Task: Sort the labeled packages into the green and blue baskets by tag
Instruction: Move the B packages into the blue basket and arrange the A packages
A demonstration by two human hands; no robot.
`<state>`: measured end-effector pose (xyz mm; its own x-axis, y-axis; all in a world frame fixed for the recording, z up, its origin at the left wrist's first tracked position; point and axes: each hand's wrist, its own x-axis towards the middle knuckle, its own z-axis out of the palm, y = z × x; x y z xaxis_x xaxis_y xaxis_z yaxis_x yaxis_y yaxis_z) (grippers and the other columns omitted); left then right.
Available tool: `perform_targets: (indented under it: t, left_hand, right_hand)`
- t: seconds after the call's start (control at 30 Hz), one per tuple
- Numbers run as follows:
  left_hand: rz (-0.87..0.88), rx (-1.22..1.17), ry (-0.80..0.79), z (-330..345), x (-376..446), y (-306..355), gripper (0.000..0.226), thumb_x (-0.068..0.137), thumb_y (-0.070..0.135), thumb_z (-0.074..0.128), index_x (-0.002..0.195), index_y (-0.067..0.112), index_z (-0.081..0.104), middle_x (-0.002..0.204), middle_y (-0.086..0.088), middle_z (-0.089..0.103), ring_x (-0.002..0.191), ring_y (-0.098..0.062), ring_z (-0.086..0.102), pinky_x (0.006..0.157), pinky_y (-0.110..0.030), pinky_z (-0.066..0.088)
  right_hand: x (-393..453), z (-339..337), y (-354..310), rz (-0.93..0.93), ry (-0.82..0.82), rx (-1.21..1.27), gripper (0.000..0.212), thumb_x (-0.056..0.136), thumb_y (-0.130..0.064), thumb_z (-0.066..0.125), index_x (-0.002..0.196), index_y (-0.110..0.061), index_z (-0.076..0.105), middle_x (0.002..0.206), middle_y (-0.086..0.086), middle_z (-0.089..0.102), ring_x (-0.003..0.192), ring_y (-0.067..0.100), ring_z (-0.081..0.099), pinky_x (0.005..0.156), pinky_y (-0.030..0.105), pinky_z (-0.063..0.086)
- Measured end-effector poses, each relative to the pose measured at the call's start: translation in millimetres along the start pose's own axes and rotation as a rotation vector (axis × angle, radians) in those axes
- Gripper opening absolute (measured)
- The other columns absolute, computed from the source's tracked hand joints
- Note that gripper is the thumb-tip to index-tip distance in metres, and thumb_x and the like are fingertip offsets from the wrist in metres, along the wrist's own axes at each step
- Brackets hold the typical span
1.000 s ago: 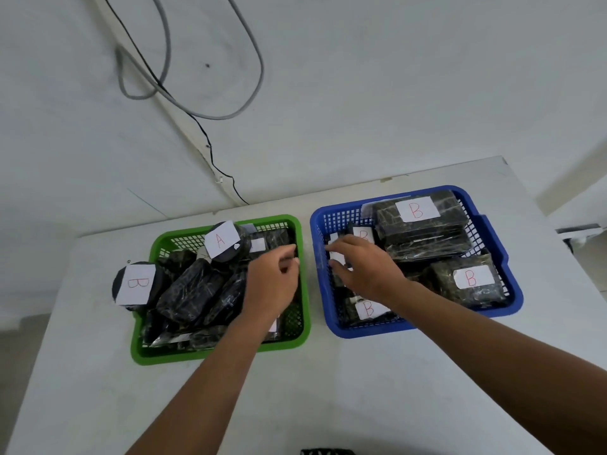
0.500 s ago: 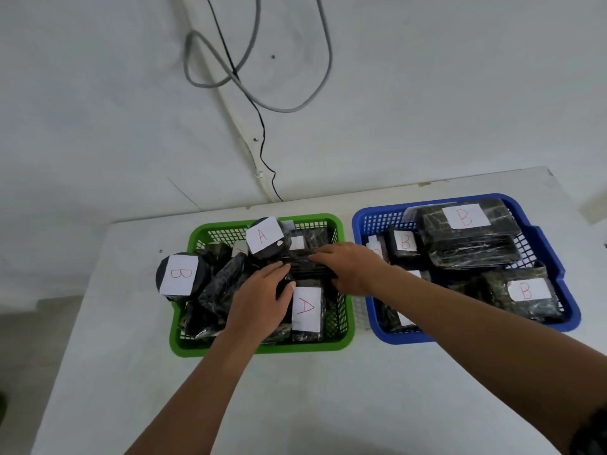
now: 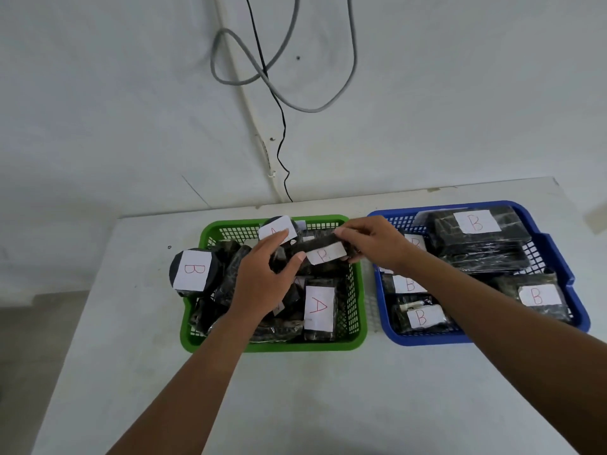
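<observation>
A green basket [image 3: 226, 339] at centre holds several black wrapped packages, among them one tagged A [image 3: 318, 308] near its front right. A round package tagged B [image 3: 192, 270] leans over its left rim. Both hands hold a long black package tagged B [image 3: 323, 252] above the green basket: my left hand [image 3: 262, 277] grips its left end, my right hand [image 3: 374, 243] pinches its right end. To the right, the blue basket [image 3: 565, 257] holds several packages tagged B.
The baskets stand side by side on a white table [image 3: 328, 395] against a white wall. Grey and black cables [image 3: 282, 103] hang down the wall behind the green basket. The table's left edge drops off to the floor.
My right hand crossed from the blue basket to the green one. Both hands took hold of the long B package and lifted it above the other packages.
</observation>
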<state>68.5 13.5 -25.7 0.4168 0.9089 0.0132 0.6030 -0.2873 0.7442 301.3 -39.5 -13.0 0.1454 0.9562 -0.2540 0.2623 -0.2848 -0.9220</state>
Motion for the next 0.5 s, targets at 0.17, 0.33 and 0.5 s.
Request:
perform_targets:
  t: [0.17,0.33,0.5]
  left_hand:
    - [-0.172,-0.359,-0.032,-7,8,23,0.035,0.09,0.027,0.071,0.124,0.024,0.066,0.109,0.002,0.073,0.096,-0.007,0.071,0.08,-0.024,0.06]
    - [-0.504,-0.844,-0.011,4,6,37,0.025,0.087,0.011,0.074,0.111,0.009,0.067,0.107,-0.013,0.073,0.096,-0.023,0.074,0.077,-0.033,0.061]
    - [-0.636,-0.988,-0.08,29,2,47,0.03,0.083,0.008,0.077,0.111,0.005,0.066,0.114,-0.018,0.07,0.103,-0.029,0.071,0.079,-0.033,0.06]
  right_hand:
    - [-12,2,-11,0.146,-0.004,0.324,0.031,0.103,-0.038,0.052,0.103,-0.014,0.072,0.094,0.01,0.078,0.077,0.026,0.075,0.076,0.035,0.063]
    - [-17,12,-4,0.195,0.108,0.57,0.032,0.095,-0.036,0.067,0.116,-0.012,0.066,0.11,0.017,0.074,0.098,0.027,0.074,0.082,0.035,0.061]
    - [-29,6,10,0.222,0.242,0.781,0.046,0.091,-0.007,0.071,0.13,-0.026,0.058,0.106,0.02,0.074,0.093,0.026,0.074,0.08,0.035,0.061]
